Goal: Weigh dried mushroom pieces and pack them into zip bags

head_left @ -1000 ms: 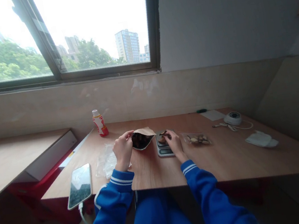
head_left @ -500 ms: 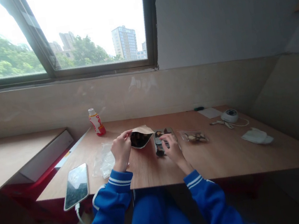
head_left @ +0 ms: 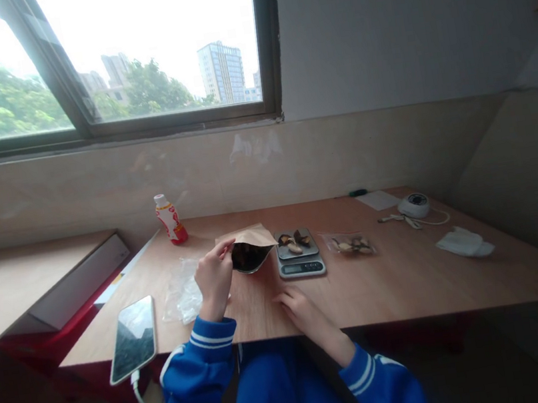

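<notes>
My left hand (head_left: pixel 213 274) pinches the rim of a brown paper pouch (head_left: pixel 256 235), whose mouth gapes toward me. Dark contents inside are too dim to make out. Just right of the pouch stands a small kitchen scale (head_left: pixel 302 268). On its metal plate lie several brown and pale pieces that look like dried mushroom (head_left: pixel 294 246). My right hand (head_left: pixel 303 311) rests low over the front of the table, below the scale, fingers loosely extended and holding nothing. A clear bag of similar pieces (head_left: pixel 352 245) lies right of the scale.
At the left are a phone (head_left: pixel 132 340) on a cable overhanging the front edge, a crumpled clear plastic bag (head_left: pixel 182 298) and a red-and-white bottle (head_left: pixel 171 220). Toward the right lie a white camera (head_left: pixel 414 206) with its cable, a white paper (head_left: pixel 378 200) and a folded tissue (head_left: pixel 464 242).
My right hand has drawn back from the scale toward the table's front edge, uncovering the scale's display and the pieces on it. My left hand keeps hold of the pouch.
</notes>
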Tool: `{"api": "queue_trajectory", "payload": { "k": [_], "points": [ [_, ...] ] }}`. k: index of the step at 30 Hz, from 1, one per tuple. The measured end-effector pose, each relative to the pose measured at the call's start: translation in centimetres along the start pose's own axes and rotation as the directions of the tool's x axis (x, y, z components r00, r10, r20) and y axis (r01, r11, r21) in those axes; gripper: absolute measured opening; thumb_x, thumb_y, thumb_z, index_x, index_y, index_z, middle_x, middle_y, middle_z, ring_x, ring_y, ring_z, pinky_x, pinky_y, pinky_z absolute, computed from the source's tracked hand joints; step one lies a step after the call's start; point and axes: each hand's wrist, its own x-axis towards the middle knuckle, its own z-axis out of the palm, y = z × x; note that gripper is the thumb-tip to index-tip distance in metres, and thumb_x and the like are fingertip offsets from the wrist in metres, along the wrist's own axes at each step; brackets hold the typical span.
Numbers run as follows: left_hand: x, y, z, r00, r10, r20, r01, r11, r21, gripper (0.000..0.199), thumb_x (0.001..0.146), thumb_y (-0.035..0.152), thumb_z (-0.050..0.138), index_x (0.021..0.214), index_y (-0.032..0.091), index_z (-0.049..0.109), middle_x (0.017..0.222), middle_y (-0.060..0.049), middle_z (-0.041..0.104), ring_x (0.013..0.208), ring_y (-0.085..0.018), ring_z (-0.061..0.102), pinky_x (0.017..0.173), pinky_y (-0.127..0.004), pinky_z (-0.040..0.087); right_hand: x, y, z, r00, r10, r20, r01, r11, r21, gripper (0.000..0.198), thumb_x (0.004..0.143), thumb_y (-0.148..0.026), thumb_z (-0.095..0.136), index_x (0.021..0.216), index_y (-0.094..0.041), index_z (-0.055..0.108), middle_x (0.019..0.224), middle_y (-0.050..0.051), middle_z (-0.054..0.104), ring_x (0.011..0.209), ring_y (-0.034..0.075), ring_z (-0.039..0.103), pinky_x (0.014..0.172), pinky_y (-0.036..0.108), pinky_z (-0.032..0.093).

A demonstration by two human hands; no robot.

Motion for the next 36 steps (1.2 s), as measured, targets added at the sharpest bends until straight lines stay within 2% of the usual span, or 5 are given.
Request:
{"api": "queue_trajectory", "payload": {
  "k": [13,17,21,27,36],
  "points": [
    [-0.2,-0.2,0.0,1.0,-0.01,-0.005,0.01,1.0,0.005,0.028,0.086,0.035,0.052,0.105,0.034,0.072,0.091,-0.001,0.076,0.083,-0.021,0.068,0.061,-0.025,0.04,8.3,3.4,-5.0,0.977,-0.046,-0.207,0.026,0.995,-0.097,0.021,0.084,-0.006,0.052,0.096,-0.017,0.065,0.107,0.01,0.068,0.11,0.027,0.058,0.105,0.055,0.033],
    [0.1,-0.6,0.0,1.0,-0.027,-0.016,0.027,1.0,0.013,0.028,0.087,0.036,0.051,0.106,0.034,0.072,0.093,-0.001,0.076,0.082,-0.021,0.068,0.061,-0.025,0.04,3.2,0.4,-4.0,0.973,-0.012,-0.231,-0.012,0.995,-0.104,0.019,0.088,-0.011,0.049,0.096,-0.019,0.065,0.103,0.009,0.066,0.104,0.026,0.059,0.095,0.049,0.044],
    [0.1,-0.3,0.5,1.0,-0.024,0.0,0.024,1.0,0.016,0.027,0.086,0.037,0.053,0.105,0.035,0.072,0.088,-0.001,0.076,0.082,-0.021,0.069,0.061,-0.025,0.041,-1.1,-4.1,-1.9,0.998,-0.057,-0.004,0.057,0.992,0.113,0.03,0.086,-0.005,0.047,0.105,-0.021,0.064,0.109,0.008,0.063,0.106,0.02,0.059,0.092,0.035,0.051],
    [-0.8,-0.2,0.9,0.997,0.025,0.078,-0.019,0.997,-0.078,0.024,0.085,0.031,0.056,0.101,0.032,0.074,0.088,0.001,0.077,0.082,-0.019,0.07,0.062,-0.023,0.043,3.8,-6.2,-0.4,0.986,-0.131,-0.106,0.13,0.991,-0.013,0.054,0.083,0.001,0.035,0.133,-0.013,0.049,0.129,0.014,0.057,0.123,0.023,0.05,0.105,0.041,0.044],
    [-2.6,-1.0,2.0,0.999,-0.009,0.049,0.013,0.996,-0.09,0.025,0.087,0.031,0.055,0.106,0.033,0.072,0.09,0.001,0.077,0.083,-0.019,0.069,0.063,-0.024,0.044,11.9,-4.8,1.6,0.96,0.273,0.061,-0.229,0.893,-0.387,0.028,0.086,-0.003,0.043,0.098,-0.006,0.068,0.087,0.019,0.073,0.077,0.03,0.07,0.069,0.041,0.055]
  ]
}}
